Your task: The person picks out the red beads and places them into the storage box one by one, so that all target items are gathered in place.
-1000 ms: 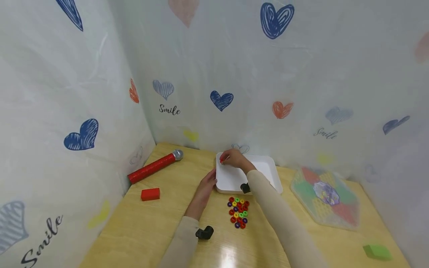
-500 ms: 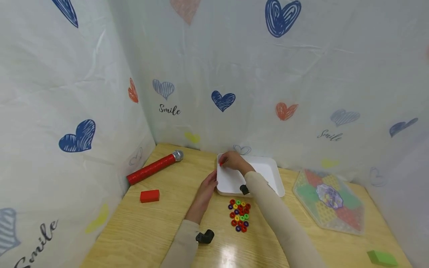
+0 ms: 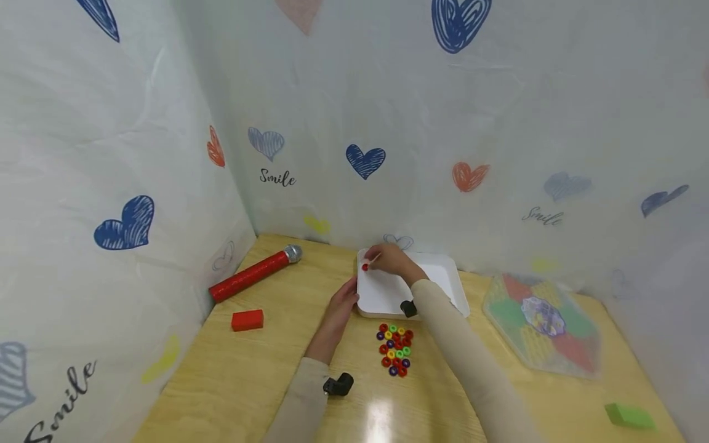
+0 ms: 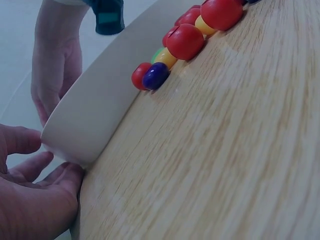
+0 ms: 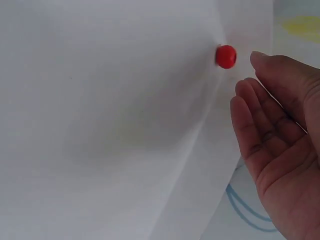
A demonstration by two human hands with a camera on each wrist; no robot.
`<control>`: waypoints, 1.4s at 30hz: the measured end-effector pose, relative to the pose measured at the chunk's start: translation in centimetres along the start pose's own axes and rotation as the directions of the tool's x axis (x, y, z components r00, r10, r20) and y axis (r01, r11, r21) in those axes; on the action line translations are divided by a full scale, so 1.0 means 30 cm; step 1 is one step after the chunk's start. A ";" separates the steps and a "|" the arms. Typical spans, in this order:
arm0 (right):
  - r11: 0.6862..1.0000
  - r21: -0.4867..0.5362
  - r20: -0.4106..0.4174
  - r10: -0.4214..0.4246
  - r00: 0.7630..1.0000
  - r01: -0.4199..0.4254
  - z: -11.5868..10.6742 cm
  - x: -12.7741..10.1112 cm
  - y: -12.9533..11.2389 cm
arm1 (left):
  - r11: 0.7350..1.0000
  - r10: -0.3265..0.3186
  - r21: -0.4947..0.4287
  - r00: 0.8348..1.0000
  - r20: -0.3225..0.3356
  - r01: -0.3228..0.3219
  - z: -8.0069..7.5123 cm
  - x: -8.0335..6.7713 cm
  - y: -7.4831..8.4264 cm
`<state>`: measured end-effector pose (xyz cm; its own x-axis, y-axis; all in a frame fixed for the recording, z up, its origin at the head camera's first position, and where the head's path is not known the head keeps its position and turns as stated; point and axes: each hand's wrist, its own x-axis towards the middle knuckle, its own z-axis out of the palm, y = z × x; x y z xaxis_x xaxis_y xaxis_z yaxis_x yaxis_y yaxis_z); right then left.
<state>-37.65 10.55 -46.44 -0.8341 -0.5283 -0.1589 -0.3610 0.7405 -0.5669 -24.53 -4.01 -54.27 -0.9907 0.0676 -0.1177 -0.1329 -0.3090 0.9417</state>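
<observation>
Right hand over the far-left corner of the white tray, fingers straight and relaxed, holding nothing. Red bead lying loose in that corner, just beside the fingertips. Left hand touching the tray's near-left edge, fingers loosely extended. Pile of coloured beads on the bench, near side of the tray.

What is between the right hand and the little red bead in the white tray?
Nothing visible. The red bead lies alone near a corner of the white tray, and the right hand is open beside it, its fingertips close but apart from it, with bare tray between.
</observation>
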 end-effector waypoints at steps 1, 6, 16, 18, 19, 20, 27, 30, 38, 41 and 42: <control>1.000 0.005 -0.012 -0.009 1.000 0.009 -0.013 -0.009 0.000 | 1.000 0.001 -0.001 1.000 -0.001 -0.001 -0.002 0.005 0.004; 0.993 0.107 -0.071 -0.035 0.997 0.042 -0.082 -0.080 -0.002 | 1.000 0.004 -0.006 1.000 -0.008 -0.004 -0.011 0.041 0.045; 0.923 0.379 0.008 -0.081 0.997 0.072 -0.053 -0.325 0.033 | 1.000 -0.014 0.003 0.998 -0.054 0.014 -0.055 0.058 0.084; 0.912 0.402 0.030 -0.107 0.994 0.086 -0.028 -0.366 0.052 | 1.000 -0.011 -0.001 0.998 -0.061 0.011 -0.061 0.060 0.085; 0.908 0.409 0.038 -0.117 0.992 0.092 -0.016 -0.383 0.064 | 1.000 -0.014 -0.002 0.998 -0.065 0.014 -0.063 0.061 0.086; 0.906 0.413 0.046 -0.121 0.992 0.091 -0.005 -0.398 0.072 | 1.000 -0.011 -0.003 0.998 -0.065 0.011 -0.066 0.063 0.086; 0.905 0.422 0.058 -0.079 0.995 0.047 0.069 -0.469 0.135 | 0.998 -0.058 -0.011 0.994 -0.095 0.057 -0.082 0.074 0.078; 0.905 0.425 0.047 -0.055 0.997 0.030 0.095 -0.479 0.151 | 0.998 -0.061 -0.018 0.994 -0.096 0.060 -0.091 0.073 0.078; 0.918 0.395 0.007 -0.033 0.999 0.027 0.141 -0.471 0.182 | 0.998 -0.058 -0.025 0.995 -0.082 0.056 -0.100 0.064 0.083; 0.926 0.378 0.000 -0.027 1.000 0.025 0.154 -0.462 0.185 | 0.998 -0.063 -0.026 0.994 -0.086 0.061 -0.105 0.063 0.082; 0.926 0.377 0.002 -0.019 1.000 0.017 0.158 -0.459 0.184 | 0.998 -0.063 -0.026 0.994 -0.088 0.061 -0.106 0.062 0.082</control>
<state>-26.17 19.94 -51.20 -0.8263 -0.5430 -0.1497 -0.1911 0.5202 -0.8324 -26.80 -7.67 -53.18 -0.9790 0.0036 -0.2038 -0.1937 -0.3290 0.9243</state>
